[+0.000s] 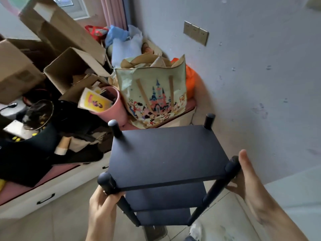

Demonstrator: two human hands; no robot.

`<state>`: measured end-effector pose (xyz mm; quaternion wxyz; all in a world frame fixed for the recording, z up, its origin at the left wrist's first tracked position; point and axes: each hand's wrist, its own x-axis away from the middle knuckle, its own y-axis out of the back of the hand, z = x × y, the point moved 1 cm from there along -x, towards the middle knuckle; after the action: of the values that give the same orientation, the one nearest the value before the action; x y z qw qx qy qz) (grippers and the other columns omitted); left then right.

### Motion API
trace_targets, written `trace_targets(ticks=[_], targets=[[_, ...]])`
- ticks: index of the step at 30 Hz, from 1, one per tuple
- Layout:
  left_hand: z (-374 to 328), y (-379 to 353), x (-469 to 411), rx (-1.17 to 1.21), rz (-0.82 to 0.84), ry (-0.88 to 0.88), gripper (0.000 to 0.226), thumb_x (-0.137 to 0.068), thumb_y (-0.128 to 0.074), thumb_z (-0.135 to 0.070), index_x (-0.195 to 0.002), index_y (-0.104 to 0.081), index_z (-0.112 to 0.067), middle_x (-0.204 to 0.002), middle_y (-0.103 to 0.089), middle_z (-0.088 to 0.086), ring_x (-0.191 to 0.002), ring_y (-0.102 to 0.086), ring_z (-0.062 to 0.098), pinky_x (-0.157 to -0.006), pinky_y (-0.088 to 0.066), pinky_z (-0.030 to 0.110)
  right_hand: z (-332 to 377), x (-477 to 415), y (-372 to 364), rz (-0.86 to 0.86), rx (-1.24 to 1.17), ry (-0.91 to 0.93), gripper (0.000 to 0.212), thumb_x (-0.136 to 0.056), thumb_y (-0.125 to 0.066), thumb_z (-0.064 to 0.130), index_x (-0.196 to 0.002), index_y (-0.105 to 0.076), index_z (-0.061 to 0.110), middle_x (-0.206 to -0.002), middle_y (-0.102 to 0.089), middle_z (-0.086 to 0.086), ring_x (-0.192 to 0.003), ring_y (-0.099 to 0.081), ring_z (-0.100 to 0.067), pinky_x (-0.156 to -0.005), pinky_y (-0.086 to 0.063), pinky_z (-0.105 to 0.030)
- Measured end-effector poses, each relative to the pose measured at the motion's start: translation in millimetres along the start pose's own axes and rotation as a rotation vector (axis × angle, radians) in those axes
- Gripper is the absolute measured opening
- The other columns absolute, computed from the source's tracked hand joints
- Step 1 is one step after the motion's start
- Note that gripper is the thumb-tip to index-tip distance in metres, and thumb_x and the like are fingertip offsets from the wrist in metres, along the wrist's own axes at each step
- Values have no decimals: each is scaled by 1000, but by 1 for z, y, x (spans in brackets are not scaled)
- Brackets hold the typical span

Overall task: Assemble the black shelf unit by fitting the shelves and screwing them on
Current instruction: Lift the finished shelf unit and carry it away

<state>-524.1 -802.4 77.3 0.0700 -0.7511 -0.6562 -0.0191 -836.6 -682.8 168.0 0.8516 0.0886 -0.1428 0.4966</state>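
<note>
I hold the black shelf unit (166, 153) upright before me, long axis vertical: left hand (102, 206) gripping its near-left post (106, 182), right hand (248, 180) wrapped round the near-right post (231, 166).

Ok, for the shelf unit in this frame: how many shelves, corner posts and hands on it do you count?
Shelves: 3
Corner posts: 4
Hands on the unit: 2, left hand and right hand
Total: 9
</note>
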Motion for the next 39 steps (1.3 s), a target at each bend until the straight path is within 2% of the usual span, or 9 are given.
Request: trace_targets(ticks=[3,9,13,15,18,21,27,33,39], targets=[[2,-57,-10,-15,32,-14,37,-73,-64,-20,-106,-75,-34,-89,-75,-6,-82,-70,9,-71,-56,19,9,-26,41,-31,-46,-51,38,-75,-55,77,-56,-66,46,-77,-70,20,-78,-67,2,-83,-45,-36],[2,-149,-29,125,24,-39,55,-87,-54,6,-114,-76,-36,-111,-76,-2,-102,-72,13,-80,-58,22,19,-79,108,-68,-120,-106,36,-78,-45,56,-53,-66,40,-76,-68,14,-73,-64,-3,-81,-45,-37],[-14,-194,-55,-51,21,82,28,-74,-80,-27,-100,-78,-38,-103,-78,-11,-94,-72,1,-76,-56,33,24,-116,135,-97,-136,-117,41,-81,-46,48,-46,-57,32,-64,-58,11,-63,-57,-5,-75,-42,-36],[-14,-210,-75,-162,-4,108,37,-66,-90,-42,-97,-73,-31,-90,-77,-17,-83,-69,-7,-73,-50,28,22,-136,145,-104,-131,-128,49,-91,-45,42,-45,-57,29,-64,-60,6,-62,-58,-8,-72,-41,-35],[-7,-237,-109,-185,-2,144,21,-80,-68,-36,-96,-67,-23,-78,-75,-23,-74,-66,-11,-64,-51,10,16,-171,159,-135,-140,-158,41,-91,-47,39,-57,-48,18,-74,-56,-21,-74,-57,-25,-71,-42,-36],[2,-261,-147,-157,23,254,22,-85,-56,-39,-99,-66,-25,-81,-75,-23,-89,-65,-2,-85,-49,25,9,-208,171,-139,-111,-206,33,-97,-41,29,-76,-52,6,-82,-54,-40,-76,-57,-31,-73,-41,-39],[31,-298,-238,-119,128,657,70,-62,-46,-86,-113,-64,-41,-122,-64,-26,-124,-51,4,-117,-28,43,2,-290,188,-167,-94,-290,26,-93,-41,14,-76,-42,-5,-81,-45,-18,-78,-41,-31,-78,-30,-42],[59,-345,-306,-126,124,799,14,-89,-66,-40,-94,-72,-28,-98,-73,-15,-110,-58,12,-111,-34,43,4,-357,206,-241,-78,-406,30,-85,-42,3,-64,-25,18,-75,-23,-10,-77,-15,-29,-70,-17,-39],[103,-392,-368,-176,120,891,7,-85,-55,-11,-79,-55,-13,-86,-56,4,-89,-49,21,-91,-38,37,-28,-418,231,-238,-27,-561,42,-85,-44,-1,-54,-32,25,-58,-30,4,-45,-26,-7,-61,-16,-32]])
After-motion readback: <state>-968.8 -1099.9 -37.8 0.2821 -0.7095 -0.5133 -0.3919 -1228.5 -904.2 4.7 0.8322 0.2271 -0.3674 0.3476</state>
